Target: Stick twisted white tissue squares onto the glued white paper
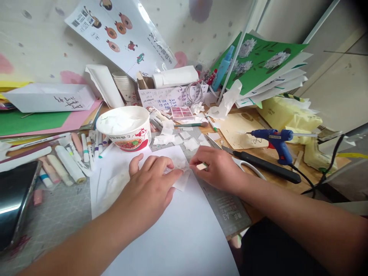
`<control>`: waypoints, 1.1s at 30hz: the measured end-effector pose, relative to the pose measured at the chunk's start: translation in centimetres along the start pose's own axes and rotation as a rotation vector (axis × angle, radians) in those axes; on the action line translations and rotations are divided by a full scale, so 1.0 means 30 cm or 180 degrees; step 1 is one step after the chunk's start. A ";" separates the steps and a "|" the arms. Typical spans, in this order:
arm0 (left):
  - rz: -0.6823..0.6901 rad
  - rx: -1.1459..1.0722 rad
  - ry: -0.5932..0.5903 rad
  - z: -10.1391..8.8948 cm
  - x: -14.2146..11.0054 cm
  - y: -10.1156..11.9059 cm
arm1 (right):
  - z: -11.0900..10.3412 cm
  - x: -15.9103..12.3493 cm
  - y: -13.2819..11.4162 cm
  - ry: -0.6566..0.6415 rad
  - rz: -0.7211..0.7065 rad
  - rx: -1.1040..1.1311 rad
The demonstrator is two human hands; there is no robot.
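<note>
My left hand (152, 182) hovers above a large white sheet of paper (169, 237), its thumb and forefinger pinched on a small thin white paper piece (181, 180). Just to the right, my right hand (215, 166) is closed with its fingertips near that piece. The blunt pale end of a short stick (202, 166) pokes out from its curled fingers; the rest of the stick is hidden. Torn white paper scraps (191, 144) lie beyond both hands. A white paper tub (129, 128) with white material inside stands behind my left hand.
A blue glue gun (277, 140) stands at the right, near a black-handled knife (267, 165) and scissors (250, 168). Markers (69, 163) and a phone (17, 203) lie at left on the grey cutting mat (69, 218). Behind are a pink palette (182, 112) and a green picture (258, 61).
</note>
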State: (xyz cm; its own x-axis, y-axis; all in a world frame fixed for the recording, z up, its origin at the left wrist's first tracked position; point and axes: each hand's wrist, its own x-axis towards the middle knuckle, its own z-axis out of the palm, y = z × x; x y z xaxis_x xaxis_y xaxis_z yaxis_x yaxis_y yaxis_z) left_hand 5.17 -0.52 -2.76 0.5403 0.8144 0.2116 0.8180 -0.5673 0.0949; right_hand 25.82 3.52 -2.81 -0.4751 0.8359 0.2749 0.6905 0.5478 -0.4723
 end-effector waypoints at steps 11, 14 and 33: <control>-0.0043 -0.0004 -0.0042 0.004 -0.009 -0.001 | -0.078 0.033 0.165 0.0051 0.0535 -0.0832; -0.0080 -0.0092 0.0040 0.011 -0.012 -0.004 | -0.092 0.045 0.192 -0.0065 0.0633 -0.0951; -0.0102 -0.0191 0.0078 0.013 -0.009 -0.007 | -0.014 0.162 0.112 -0.0323 0.0438 -0.1172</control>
State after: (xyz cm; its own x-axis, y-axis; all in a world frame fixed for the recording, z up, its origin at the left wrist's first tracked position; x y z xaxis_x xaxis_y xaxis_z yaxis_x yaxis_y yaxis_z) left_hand 4.92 -0.58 -3.21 0.5085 0.8294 0.2312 0.8211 -0.5479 0.1598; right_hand 26.07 9.44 -2.72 -0.4032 0.9048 0.1373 0.8919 0.4221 -0.1625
